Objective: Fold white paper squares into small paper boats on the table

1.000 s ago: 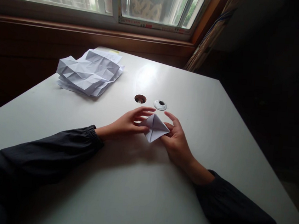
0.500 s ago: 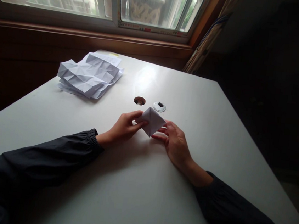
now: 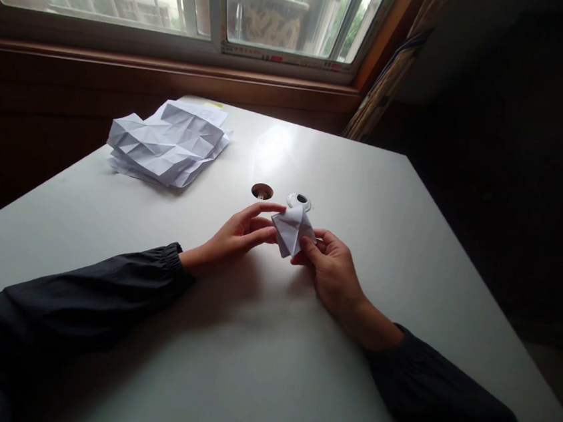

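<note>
A small folded white paper piece (image 3: pixel 290 231) stands tilted up off the white table (image 3: pixel 257 343), near its middle. My right hand (image 3: pixel 331 270) pinches its right side between thumb and fingers. My left hand (image 3: pixel 239 233) has its fingers stretched toward the paper's left edge, with the fingertips touching it. Both arms wear dark sleeves.
A heap of creased white paper sheets (image 3: pixel 168 142) lies at the table's far left. A round cable hole (image 3: pixel 262 191) and its loose round cap (image 3: pixel 299 201) sit just beyond the hands. A window and wooden sill run along the back, and the table's right edge drops into darkness.
The folded paper was lifted from lying flat between both hands to standing on edge. My right hand closed on it and my left fingers opened out along its left side.
</note>
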`<state>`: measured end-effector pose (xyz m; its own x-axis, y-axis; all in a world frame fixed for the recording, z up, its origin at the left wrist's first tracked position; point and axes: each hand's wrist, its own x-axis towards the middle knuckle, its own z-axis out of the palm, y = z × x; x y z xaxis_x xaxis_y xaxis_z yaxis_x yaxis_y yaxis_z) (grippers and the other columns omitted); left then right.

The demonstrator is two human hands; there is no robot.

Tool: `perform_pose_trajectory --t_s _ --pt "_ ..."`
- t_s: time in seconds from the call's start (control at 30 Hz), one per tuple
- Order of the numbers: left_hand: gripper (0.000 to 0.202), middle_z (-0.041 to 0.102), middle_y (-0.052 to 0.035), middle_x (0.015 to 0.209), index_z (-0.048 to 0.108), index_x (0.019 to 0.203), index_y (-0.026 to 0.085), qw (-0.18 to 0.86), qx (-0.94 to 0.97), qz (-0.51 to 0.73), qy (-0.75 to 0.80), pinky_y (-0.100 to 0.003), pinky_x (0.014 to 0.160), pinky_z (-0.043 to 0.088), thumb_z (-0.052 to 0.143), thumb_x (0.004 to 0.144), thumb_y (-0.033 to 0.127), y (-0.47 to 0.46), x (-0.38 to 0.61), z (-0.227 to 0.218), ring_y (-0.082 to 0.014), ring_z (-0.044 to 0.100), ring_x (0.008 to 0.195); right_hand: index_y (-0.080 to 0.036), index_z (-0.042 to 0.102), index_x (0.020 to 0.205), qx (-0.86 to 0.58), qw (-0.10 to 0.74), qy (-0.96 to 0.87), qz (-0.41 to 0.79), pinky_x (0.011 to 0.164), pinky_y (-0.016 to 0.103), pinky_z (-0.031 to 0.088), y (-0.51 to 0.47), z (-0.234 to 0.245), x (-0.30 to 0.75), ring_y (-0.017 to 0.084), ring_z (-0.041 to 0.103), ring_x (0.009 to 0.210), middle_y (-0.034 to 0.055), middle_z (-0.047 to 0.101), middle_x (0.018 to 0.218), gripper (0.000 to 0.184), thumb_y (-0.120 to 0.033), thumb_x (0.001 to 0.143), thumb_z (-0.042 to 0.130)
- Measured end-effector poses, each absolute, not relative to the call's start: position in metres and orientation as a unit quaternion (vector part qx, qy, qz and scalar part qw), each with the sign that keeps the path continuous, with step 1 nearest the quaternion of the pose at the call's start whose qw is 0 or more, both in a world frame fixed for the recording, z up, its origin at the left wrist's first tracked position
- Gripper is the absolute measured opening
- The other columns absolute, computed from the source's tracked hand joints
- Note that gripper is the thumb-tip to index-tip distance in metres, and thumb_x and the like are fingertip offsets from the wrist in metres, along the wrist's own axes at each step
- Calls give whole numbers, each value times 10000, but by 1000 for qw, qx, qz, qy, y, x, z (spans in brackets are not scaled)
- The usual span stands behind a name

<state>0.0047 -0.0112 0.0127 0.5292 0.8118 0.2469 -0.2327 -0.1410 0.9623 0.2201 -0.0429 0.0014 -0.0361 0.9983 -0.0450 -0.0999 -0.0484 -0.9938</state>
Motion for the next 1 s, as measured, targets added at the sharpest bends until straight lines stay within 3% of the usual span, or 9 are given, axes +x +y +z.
perform_pose_trajectory --t_s 0.13,0.27,0.47,0.6,0.7,0.83,0.93,1.0 --pt "529 706 -88 1052 489 1405 188 546 657 434 286 -325 882 556 679 920 280 -8 5 5 -197 698 947 -229 591 1200 -478 491 -463 561 721 394 618 -44 2 218 208 726 679 17 751 790 494 -518 846 777" --pt "519 665 -94 1214 549 1343 207 473 689 428 346 -271 809 559 694 846 175 -5 5 -1 -186 674 971 -212 689 1047 -495 420 -552 524 777 395 598 -48 1 216 238 742 768 51 755 819 403 -594 940 622" --pt "362 695 -106 1164 669 1221 185 452 696 460 316 -250 737 571 727 864 212 -9 5 1 -200 679 970 -187 715 854 -501 383 -604 488 742 380 565 -50 -4 221 250 719 754 83 746 788 582 -683 986 441" --pt "230 708 -109 1169 767 1119 218 321 762 483 288 -217 615 538 724 893 218 -10 6 -1 -194 688 959 -177 726 975 -464 391 -577 547 746 380 584 -51 7 219 262 731 787 90 748 835 618 -722 967 434" --pt "313 706 -73 1230 750 1199 297 218 806 467 291 -313 794 590 635 946 153 -9 7 -2 -200 664 1044 -169 705 1119 -448 386 -530 608 725 388 606 -50 18 219 271 750 762 97 758 842 614 -719 944 496" --pt "470 599 -59 1455 613 1408 331 157 866 390 272 -474 1069 502 577 971 164 -9 7 3 -261 556 1258 -163 703 1118 -414 422 -447 671 798 430 623 -42 20 223 275 758 819 119 772 961 475 -594 967 570" --pt "547 477 -89 1571 496 1515 299 174 898 326 238 -504 1147 437 592 979 252 -10 6 8 -292 507 1339 -171 717 1068 -401 439 -384 706 807 430 627 -35 17 226 265 749 843 113 774 984 443 -565 994 528" --pt "517 469 -96 1576 497 1510 301 178 895 330 243 -496 1148 437 570 1000 264 -11 6 8 -289 513 1351 -175 723 1065 -401 435 -365 718 815 429 624 -32 17 227 259 744 840 111 775 972 498 -593 1012 459"
